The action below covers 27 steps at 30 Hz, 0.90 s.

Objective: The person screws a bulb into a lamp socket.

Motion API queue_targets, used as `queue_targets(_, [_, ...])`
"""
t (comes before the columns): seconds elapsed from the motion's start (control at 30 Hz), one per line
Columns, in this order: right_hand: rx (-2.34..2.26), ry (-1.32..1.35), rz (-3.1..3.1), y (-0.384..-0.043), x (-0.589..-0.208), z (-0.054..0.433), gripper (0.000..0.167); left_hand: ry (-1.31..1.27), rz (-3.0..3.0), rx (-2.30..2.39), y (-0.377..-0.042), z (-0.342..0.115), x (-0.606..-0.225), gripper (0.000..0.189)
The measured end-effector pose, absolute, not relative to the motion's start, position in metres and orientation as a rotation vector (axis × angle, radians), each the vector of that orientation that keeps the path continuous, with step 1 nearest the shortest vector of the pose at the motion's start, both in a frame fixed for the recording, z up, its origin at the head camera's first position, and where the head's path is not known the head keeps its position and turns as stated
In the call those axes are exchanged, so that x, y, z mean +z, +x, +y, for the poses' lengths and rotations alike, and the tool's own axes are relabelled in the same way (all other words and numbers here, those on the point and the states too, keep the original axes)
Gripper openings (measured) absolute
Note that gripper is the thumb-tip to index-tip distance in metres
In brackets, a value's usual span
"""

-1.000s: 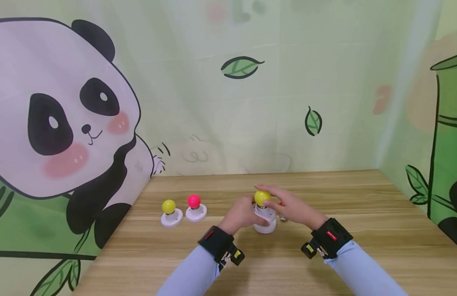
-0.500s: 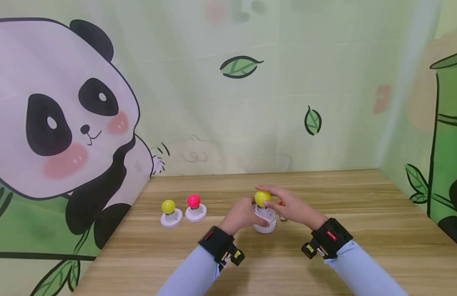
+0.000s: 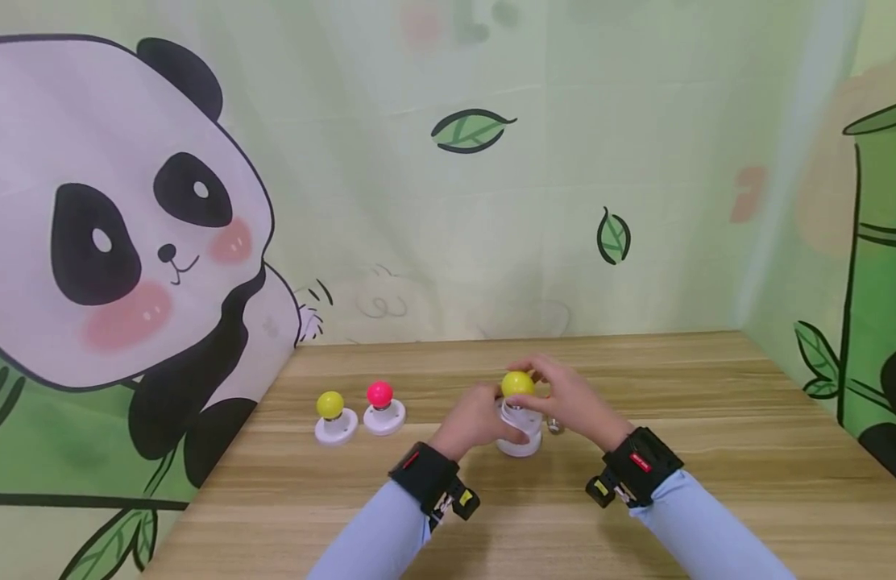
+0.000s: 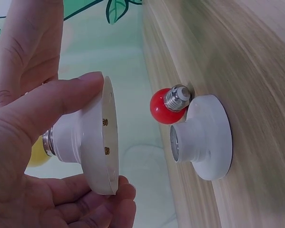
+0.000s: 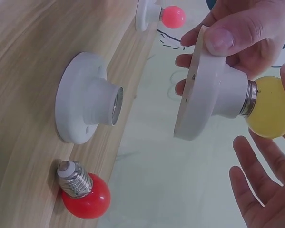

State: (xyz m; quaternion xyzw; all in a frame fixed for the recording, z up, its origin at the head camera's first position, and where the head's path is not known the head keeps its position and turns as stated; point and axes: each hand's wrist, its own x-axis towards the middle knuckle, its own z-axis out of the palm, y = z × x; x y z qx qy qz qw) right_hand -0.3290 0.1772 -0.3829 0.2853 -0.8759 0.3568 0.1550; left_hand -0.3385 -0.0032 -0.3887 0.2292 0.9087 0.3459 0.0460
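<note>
A: What is each grip doing?

B: The grip of the left hand (image 3: 480, 420) pinches a white lamp holder (image 5: 204, 90) by its rim, thumb and fingers on opposite sides. The grip of the right hand (image 3: 577, 409) curves about the yellow bulb (image 5: 268, 111), thumb and fingertips round the globe.

A: And where is that bulb?

B: Upright in the mouth of the lamp holder, held above the table (image 3: 230, 499) and apart from the second white holder (image 4: 213, 137) standing there. The red bulb (image 4: 163, 107) lies near that one.

A: How is the step best done?

B: Judging by the pose, it is turning the bulb in its thread. That calls for a steady left hand, a bulb square to the socket and short, light turns; forcing a crossed thread could jam it.

A: What is hidden?

B: Most of the thread; only a metal band (image 5: 250, 99) shows, so the bulb is perhaps partly seated. The right wrist view cuts off the right hand, and the head view hides most of the red bulb.
</note>
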Motion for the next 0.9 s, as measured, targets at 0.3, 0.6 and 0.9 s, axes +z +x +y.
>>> queue_targets(0.3, [1.085,0.946,-2.525,-0.3272,-0.3843,0.1826,0.049,0.687,2.789,1.053,-0.3415,-0.0053,-0.391,0.061])
queue_targets(0.6, [1.103,1.074,-2.508,-0.3315,-0.3865,0.1856,0.045,0.691,2.771,1.07,-0.3431,-0.0072,-0.3912,0.06])
queue_targets(0.9, [1.073,1.03,-2.503,-0.3329,-0.3868,0.183,0.041,0.688,2.78,1.056,-0.3439,-0.0079,-0.3925,0.061])
